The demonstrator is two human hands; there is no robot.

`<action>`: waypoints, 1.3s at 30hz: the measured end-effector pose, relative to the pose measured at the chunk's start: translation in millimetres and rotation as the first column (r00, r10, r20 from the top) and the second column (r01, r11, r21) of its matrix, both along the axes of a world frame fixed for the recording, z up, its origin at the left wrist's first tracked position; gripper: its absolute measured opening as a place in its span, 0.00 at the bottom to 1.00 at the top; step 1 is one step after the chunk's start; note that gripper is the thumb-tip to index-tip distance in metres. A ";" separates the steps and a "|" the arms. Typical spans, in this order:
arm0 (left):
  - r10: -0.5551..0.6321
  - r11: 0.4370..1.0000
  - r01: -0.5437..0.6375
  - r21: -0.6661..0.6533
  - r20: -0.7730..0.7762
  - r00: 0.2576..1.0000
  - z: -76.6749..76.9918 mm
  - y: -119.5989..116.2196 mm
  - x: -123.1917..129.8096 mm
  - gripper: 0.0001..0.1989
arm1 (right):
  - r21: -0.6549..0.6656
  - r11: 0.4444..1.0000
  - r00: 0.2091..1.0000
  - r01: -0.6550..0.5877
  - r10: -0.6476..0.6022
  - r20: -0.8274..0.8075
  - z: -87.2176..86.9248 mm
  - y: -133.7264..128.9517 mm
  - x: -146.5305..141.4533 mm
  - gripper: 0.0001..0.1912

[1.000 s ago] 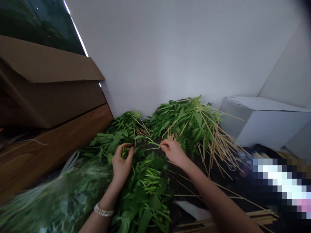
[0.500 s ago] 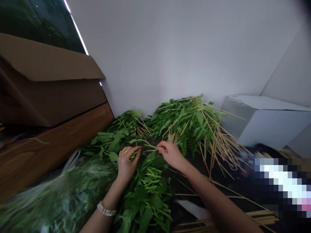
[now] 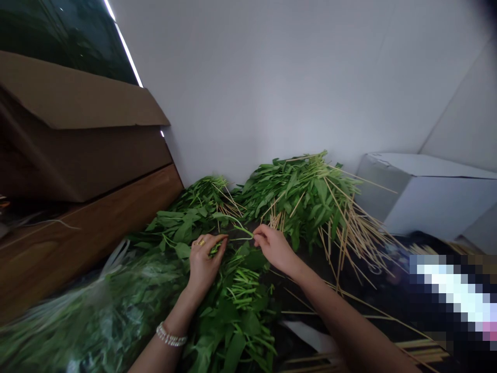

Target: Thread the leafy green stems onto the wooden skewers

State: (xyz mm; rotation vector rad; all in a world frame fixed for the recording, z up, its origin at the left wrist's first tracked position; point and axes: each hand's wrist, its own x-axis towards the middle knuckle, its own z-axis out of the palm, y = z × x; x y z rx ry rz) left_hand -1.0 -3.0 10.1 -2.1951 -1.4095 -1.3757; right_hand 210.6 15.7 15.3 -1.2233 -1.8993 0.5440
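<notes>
My right hand (image 3: 272,246) pinches the end of a thin, leafy green stem (image 3: 241,228), which arches toward the left. Facing it, my left hand (image 3: 206,256) is closed in a pinch, with a bit of green showing under its fingers. A thin pale strand runs between the two sets of fingertips; I cannot make out whether it is a stick or part of the stem. Just below my hands lies a pile of leafy greens (image 3: 244,305) with cut stem ends. Loose leaves (image 3: 184,230) lie beyond my left hand.
Bundles of greens on thin sticks (image 3: 303,191) lean by the white wall. A clear bag of greens (image 3: 128,311) sits at left, beside a wooden ledge (image 3: 128,199) carrying a cardboard box (image 3: 97,155). On the right are a white box (image 3: 438,202) and loose sticks (image 3: 415,349).
The leafy stem's free end has swung slightly right and upward. Both hands keep nearly the same place and pinch.
</notes>
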 end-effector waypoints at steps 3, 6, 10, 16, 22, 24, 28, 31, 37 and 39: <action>-0.003 1.000 0.003 -0.004 -0.003 1.000 -0.4 0.3 -0.4 0.07 | 0.068 0.996 0.997 0.059 -0.062 0.053 -0.1 1.8 0.3 0.05; -0.005 1.000 0.005 -0.001 -0.008 1.000 -0.7 0.5 -0.6 0.07 | 0.143 0.985 0.987 0.092 -0.109 0.116 4.3 -0.9 -0.3 0.04; -0.004 1.000 0.004 -0.007 -0.020 1.000 -0.9 0.8 -0.6 0.08 | 0.246 0.964 0.963 0.103 -0.158 0.218 12.0 -10.1 -2.6 0.05; 0.000 1.000 0.002 0.021 -0.062 0.998 -2.5 0.5 -1.1 0.07 | 0.470 0.882 0.868 0.042 -0.265 0.419 13.2 -19.3 -7.5 0.07; 0.057 0.996 -0.045 0.083 -0.142 0.988 -1.3 -2.7 -1.5 0.11 | 0.504 0.862 0.831 -0.049 -0.245 0.500 8.6 -23.9 -15.9 0.08; 0.068 0.995 -0.050 0.091 -0.196 0.978 -0.3 -2.8 -1.9 0.13 | 0.499 0.862 0.827 -0.089 -0.215 0.519 8.5 -25.9 -18.6 0.07; 0.019 0.999 -0.006 0.039 -0.323 0.946 0.1 -0.8 -2.9 0.14 | 0.502 0.854 0.829 -0.136 -0.179 0.530 9.2 -29.1 -22.0 0.08; -0.007 1.000 0.014 0.016 -0.364 0.931 -0.2 0.0 -2.9 0.14 | 0.505 0.853 0.834 -0.134 -0.178 0.522 9.3 -30.2 -22.5 0.09; -0.004 1.000 0.000 -0.010 -0.373 0.928 0.5 -2.5 -1.6 0.10 | 0.518 0.847 0.835 -0.123 -0.194 0.515 7.2 -29.0 -20.9 0.08; -0.006 1.000 -0.003 -0.025 -0.356 0.934 0.0 -2.7 -1.2 0.08 | 0.515 0.847 0.827 -0.130 -0.194 0.528 5.8 -28.4 -20.6 0.08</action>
